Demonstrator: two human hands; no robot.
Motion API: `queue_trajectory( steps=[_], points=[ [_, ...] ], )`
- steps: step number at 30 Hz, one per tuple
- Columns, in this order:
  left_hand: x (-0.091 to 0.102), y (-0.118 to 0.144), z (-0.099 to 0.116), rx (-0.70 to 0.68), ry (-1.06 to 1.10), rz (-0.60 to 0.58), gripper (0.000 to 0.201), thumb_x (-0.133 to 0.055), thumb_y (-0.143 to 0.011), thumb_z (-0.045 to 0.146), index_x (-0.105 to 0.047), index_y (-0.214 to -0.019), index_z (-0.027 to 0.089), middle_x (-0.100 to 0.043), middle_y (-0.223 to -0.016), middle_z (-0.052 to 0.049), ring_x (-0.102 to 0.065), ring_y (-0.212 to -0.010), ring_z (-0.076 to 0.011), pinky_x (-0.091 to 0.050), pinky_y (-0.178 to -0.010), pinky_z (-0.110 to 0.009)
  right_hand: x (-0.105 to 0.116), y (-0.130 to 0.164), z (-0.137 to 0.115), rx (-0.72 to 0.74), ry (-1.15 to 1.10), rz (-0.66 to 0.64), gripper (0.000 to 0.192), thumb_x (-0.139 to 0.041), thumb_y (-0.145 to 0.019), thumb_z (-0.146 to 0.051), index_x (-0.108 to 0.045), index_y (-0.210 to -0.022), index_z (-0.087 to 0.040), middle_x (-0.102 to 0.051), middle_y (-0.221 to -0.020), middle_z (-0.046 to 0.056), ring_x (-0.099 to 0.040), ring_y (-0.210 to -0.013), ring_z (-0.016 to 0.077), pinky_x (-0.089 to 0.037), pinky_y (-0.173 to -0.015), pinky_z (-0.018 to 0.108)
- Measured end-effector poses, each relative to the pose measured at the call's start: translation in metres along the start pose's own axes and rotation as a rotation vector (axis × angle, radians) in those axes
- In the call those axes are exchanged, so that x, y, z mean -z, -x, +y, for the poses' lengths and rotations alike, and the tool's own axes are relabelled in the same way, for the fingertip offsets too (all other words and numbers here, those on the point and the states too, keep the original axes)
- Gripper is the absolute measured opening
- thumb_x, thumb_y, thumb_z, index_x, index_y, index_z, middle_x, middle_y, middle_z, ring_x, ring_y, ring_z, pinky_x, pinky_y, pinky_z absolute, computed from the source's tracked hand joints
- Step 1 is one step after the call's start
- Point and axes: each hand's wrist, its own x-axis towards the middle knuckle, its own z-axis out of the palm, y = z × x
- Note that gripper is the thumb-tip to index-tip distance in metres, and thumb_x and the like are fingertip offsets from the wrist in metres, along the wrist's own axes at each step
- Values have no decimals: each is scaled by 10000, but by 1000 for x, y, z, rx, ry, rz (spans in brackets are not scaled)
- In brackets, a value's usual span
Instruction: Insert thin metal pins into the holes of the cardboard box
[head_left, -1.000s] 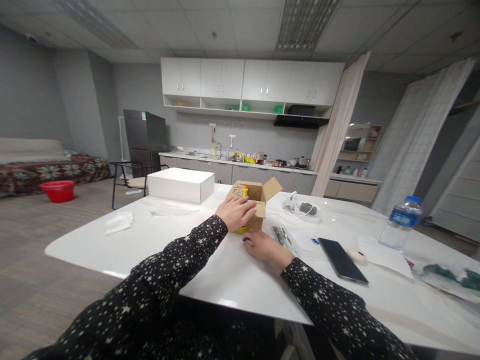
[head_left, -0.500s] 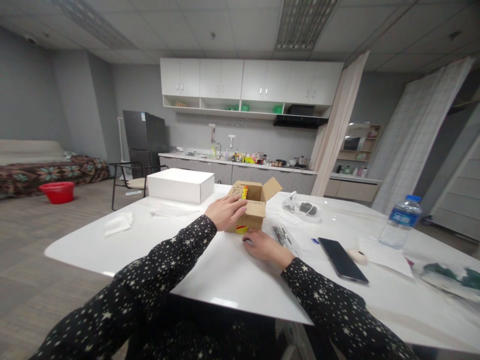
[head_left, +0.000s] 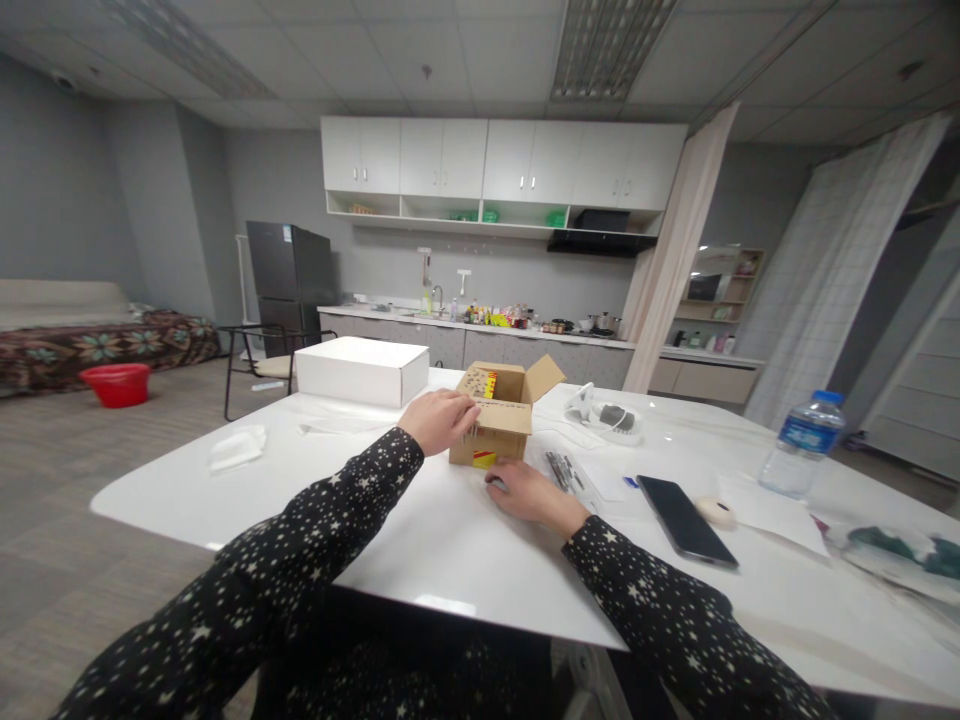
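A small brown cardboard box (head_left: 502, 447) with yellow and red tape stands on the white table (head_left: 420, 530), its top flaps up or folded outward. My left hand (head_left: 437, 420) is at its left front corner, fingers bent and closed around the edge of a flap there. In front of the box, low over the table, my right hand (head_left: 529, 490) has its fingers curled together. A small greyish spot shows at those fingertips, too small to name. The inside of the box is mostly hidden.
A closed white box (head_left: 360, 372) stands at the back left. To the right lie a clear tray of slim tools (head_left: 566, 472), a white corded device (head_left: 604, 412), a black phone (head_left: 686, 520) and a water bottle (head_left: 802, 450). A crumpled white tissue (head_left: 237, 447) lies left.
My left hand has slid left and slightly down from across the box's front flap to its left corner. My right hand and the box look unmoved.
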Motion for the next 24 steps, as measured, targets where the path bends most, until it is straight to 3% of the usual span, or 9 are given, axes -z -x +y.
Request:
queue_trajectory(
  steps=[5, 12, 24],
  points=[
    [0, -4, -3, 32, -48, -2, 320, -383, -960, 326, -689, -929, 238, -716, -951, -54, -658, -903, -198, -499, -817, -302, 2, 1, -3, 1, 1, 2, 202, -507, -881, -207, -695, -938, -160, -688, -993, 99, -618, -915, 202, -452, -841, 285],
    [2, -12, -6, 85, -99, -97, 324, -396, -912, 181, -693, -1026, 242, -723, -1021, -57, -665, -919, -212, -492, -785, -307, 3, 2, -6, -11, 2, -19, 215, -500, -888, -215, -693, -964, -159, -685, -1020, 105, -612, -945, 210, -453, -864, 295],
    [2, -19, -7, 53, -143, -102, 277, -424, -909, 159, -677, -993, 236, -691, -1025, -46, -642, -950, -196, -482, -763, -277, 2, 2, -6, -5, -1, -14, 229, -490, -893, -224, -693, -973, -154, -685, -1025, 107, -614, -947, 207, -447, -867, 287]
  ],
)
